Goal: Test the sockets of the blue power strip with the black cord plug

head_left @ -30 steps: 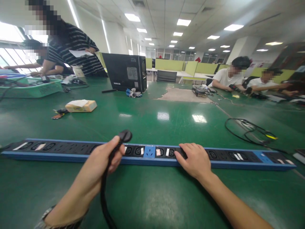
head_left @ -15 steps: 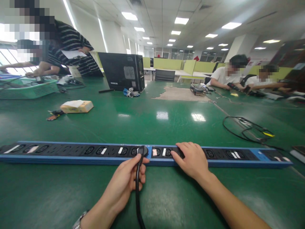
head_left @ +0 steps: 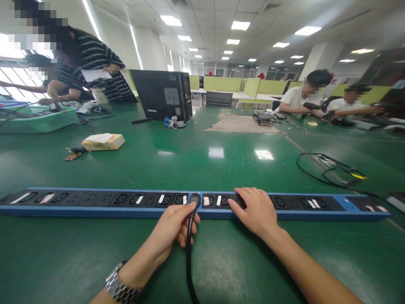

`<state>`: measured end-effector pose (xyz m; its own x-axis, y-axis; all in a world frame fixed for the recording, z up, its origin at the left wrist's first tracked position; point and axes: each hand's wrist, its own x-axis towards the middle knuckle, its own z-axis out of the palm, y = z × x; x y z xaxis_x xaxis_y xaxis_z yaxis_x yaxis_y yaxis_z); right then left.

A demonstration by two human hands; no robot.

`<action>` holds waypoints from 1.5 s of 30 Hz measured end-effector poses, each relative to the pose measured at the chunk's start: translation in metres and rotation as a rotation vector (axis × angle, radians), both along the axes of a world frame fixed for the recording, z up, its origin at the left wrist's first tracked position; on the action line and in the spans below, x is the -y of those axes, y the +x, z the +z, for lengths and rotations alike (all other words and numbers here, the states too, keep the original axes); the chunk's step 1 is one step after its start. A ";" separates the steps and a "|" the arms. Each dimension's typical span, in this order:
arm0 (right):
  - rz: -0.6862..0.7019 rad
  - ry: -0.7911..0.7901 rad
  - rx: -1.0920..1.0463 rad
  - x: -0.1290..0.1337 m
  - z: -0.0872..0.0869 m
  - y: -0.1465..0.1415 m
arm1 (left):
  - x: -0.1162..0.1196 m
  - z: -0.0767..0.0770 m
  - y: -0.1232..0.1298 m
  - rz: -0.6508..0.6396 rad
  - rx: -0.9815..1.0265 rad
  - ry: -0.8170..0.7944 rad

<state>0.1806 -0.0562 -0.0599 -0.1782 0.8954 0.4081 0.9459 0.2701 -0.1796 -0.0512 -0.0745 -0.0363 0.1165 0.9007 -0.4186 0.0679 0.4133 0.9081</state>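
A long blue-and-black power strip [head_left: 171, 213] with several outlets lies crosswise on the green table. My left hand [head_left: 171, 228] pinches a black power plug [head_left: 195, 199] between thumb and fingers, over the blue section near the strip's middle. From the plug, a thick black cable [head_left: 189, 253] hangs down toward me. Whether the plug's pins sit inside an outlet is hidden. Just right of the middle, my right hand [head_left: 257, 211] grips the strip across its width, with the thumb on the near side and the fingers curled over the top.
A tissue pack [head_left: 104, 142] lies beyond the strip, and a coiled black cable [head_left: 329, 171] at the right. Farther back stand a black computer case [head_left: 161, 95], gloves [head_left: 174, 123] and a green basket [head_left: 47, 121]. Other people work at the far left and far right.
My left hand has moved the plug slightly right, from the strip's black part onto the blue section. My right hand keeps its place on the strip.
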 end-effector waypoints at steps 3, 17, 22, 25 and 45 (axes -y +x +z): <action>-0.001 0.006 -0.027 0.000 -0.001 0.001 | -0.004 0.002 -0.006 -0.096 -0.110 0.031; -0.020 -0.230 -0.045 0.000 0.058 -0.074 | -0.052 -0.009 -0.029 -0.121 -0.991 0.957; -0.005 -0.302 0.030 -0.005 0.063 -0.108 | -0.048 -0.013 -0.030 -0.134 -1.018 0.949; -0.007 -0.308 0.015 -0.007 0.058 -0.113 | -0.048 -0.013 -0.031 -0.142 -1.024 0.942; -0.030 -0.657 -0.254 -0.016 0.071 0.040 | -0.048 -0.013 -0.026 -0.115 -1.096 0.963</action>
<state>0.2207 -0.0400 0.0109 -0.1209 0.9736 -0.1935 0.8584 0.0046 -0.5130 -0.0776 -0.0268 -0.0492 0.2319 0.8855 0.4027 0.8819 -0.3660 0.2970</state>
